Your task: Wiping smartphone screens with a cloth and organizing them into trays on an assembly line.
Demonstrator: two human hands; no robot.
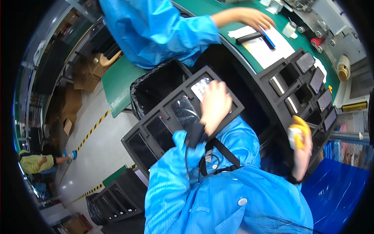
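My left hand point(215, 105) reaches over a black slotted tray point(177, 93) in front of me. It is on or just above a flat device with a white, printed face point(200, 86), partly hiding it; blur leaves its grip unclear. Beside it in the tray lie a glossy dark slab point(184, 111) that looks film-covered and two more dark flat pieces. At the right, my right hand point(304, 152) is closed round a yellow and white handheld thing point(299, 132), held upright; its kind cannot be made out.
A second black tray point(269, 74) holds several grey and silver devices at the right. A co-worker's hand point(255, 18) touches a blue-edged dark piece point(268, 41) on the green bench. A black-lined bin point(142, 91) stands behind my tray. Blue sheeting point(339, 195) lies lower right.
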